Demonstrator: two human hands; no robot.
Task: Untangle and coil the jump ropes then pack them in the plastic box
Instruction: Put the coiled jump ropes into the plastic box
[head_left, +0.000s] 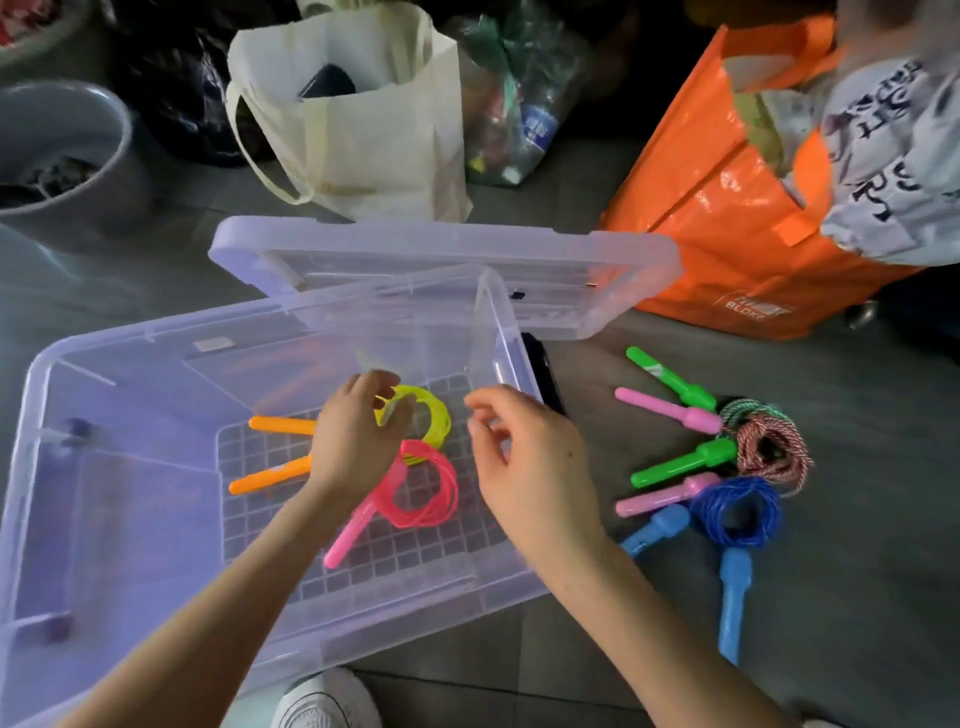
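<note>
Inside the plastic box (104, 343), the left hand (358, 431) seems to pinch the yellow rope (434, 421) beside the pink rope (426, 488); the right hand (524, 467) hovers just right, loosely curled, empty

1. A cream cloth tote bag (358, 130) stands open well beyond the fingers (382, 387) of the left hand (353, 447).
2. A grey bucket (67, 156) sits far left of those fingers, with dark contents.
3. A black plastic bag (171, 88) lies farther off, between bucket and tote.
4. A clear bag (514, 104) of mixed items rests well beyond the fingers (480, 400) of the right hand (524, 462).
5. An orange shopping bag (727, 234) stands beyond and right of the right fingers, with white lettered cloth (893, 145) at its top.
6. A flat black object (545, 374), mostly hidden, lies just right of them.
7. A white shoe (327, 701) sits well nearer than all the fingers, on grey floor tiles (857, 571).
</note>
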